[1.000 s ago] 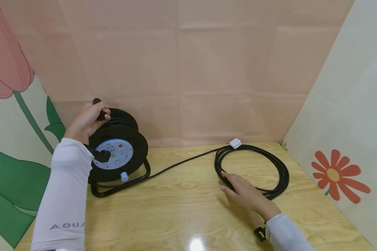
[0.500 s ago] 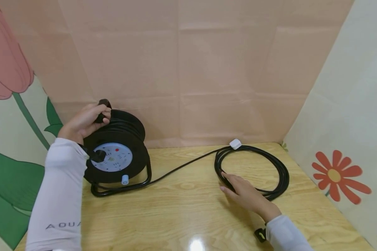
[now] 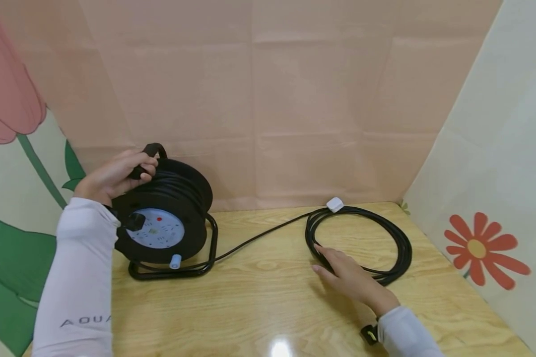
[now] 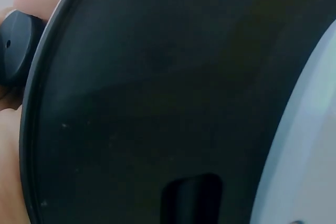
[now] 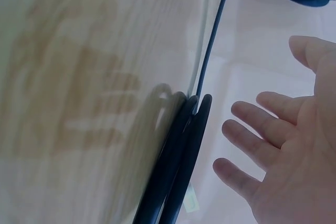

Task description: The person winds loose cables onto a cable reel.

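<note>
On the left of the head view stands a black cable reel [image 3: 193, 235] with a pale blue socket face [image 3: 169, 229] and black cord wound on its drum. My left hand [image 3: 116, 176] grips the black handle [image 3: 153, 148] at its top. In the left wrist view, the reel's flange [image 4: 147, 93] fills most of the frame and hides part of that hand. To the right, a loop of black cord [image 3: 404, 253] lies on the table, with a white plug [image 3: 335, 204] at its back. My right hand [image 3: 350, 277] hovers over the loop's near-left side, its spread fingers [image 5: 252, 140] holding nothing.
A single cord [image 3: 268, 231] runs across the wooden table [image 3: 250, 307] from reel to loop. The reel's tube stand [image 3: 174, 274] rests on the table. A pinkish sheet [image 3: 295, 99] hangs behind, and a flower-printed wall [image 3: 487, 173] borders the right.
My left hand has moved left and slightly down, turning and tilting the reel so its socket face shifts left and more wound cord shows. The right hand and the loop have barely moved.
</note>
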A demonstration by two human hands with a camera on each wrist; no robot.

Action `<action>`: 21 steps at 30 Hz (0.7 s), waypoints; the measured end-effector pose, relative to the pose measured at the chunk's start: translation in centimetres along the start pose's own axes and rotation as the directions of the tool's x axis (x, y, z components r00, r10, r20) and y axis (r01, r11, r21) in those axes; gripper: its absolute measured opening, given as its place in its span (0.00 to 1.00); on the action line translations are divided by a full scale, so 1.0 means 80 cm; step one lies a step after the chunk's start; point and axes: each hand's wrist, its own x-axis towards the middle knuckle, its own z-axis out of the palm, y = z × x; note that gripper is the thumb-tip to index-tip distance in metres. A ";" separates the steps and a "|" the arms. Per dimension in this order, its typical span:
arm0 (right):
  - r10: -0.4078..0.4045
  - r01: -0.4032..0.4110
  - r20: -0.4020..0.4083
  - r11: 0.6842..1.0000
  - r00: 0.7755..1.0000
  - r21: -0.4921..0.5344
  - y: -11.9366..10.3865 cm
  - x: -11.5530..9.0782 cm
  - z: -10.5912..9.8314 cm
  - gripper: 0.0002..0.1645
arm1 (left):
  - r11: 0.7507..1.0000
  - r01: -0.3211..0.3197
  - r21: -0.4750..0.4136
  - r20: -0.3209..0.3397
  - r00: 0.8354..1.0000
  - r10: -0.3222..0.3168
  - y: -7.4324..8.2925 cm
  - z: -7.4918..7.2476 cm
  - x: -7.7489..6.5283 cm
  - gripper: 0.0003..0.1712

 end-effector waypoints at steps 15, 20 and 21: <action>-0.034 0.034 -0.021 0.999 0.999 -0.002 -0.001 -0.002 0.001 0.39 | 1.000 -0.004 -0.013 -0.009 1.000 0.004 -0.001 -0.001 -0.003 0.05; -0.044 0.044 -0.027 0.999 0.999 0.004 0.000 0.000 0.000 0.38 | 0.921 0.041 0.388 -0.126 0.992 0.009 0.002 0.005 -0.006 0.20; -0.041 0.042 -0.026 0.999 0.999 0.005 -0.001 0.000 0.000 0.38 | 0.869 0.058 0.492 -0.148 0.989 0.017 0.003 0.007 -0.007 0.26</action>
